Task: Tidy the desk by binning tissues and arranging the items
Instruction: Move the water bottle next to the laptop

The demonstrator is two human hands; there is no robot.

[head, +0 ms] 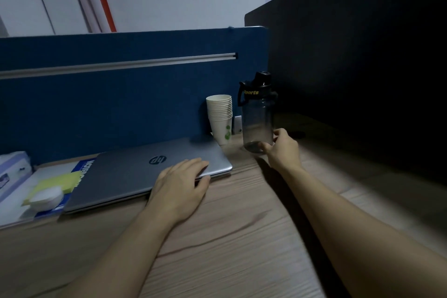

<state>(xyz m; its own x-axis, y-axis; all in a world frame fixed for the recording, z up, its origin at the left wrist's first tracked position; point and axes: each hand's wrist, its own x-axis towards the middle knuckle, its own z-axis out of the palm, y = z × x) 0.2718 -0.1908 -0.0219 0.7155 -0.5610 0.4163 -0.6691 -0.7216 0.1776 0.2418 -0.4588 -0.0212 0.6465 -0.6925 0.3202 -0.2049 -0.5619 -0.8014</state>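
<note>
A closed silver laptop [135, 172] lies on the wooden desk [229, 237], over a blue-and-white book [83, 164]. My left hand [181, 184] rests flat on the laptop's near right corner, fingers straight. My right hand [281, 146] grips the base of a dark see-through sports bottle [257, 116] with a black cap, standing upright at the back right. A stack of white paper cups [221, 117] leans beside the bottle, against the blue partition. No loose tissue shows.
A yellow sticky-note pad [60, 182] with a small white round lid or dish [46, 197] on it lies at the left. A pale tissue box [13, 169] sits at the far left edge. A blue partition [121, 94] backs the desk; a dark panel [362, 68] walls the right side.
</note>
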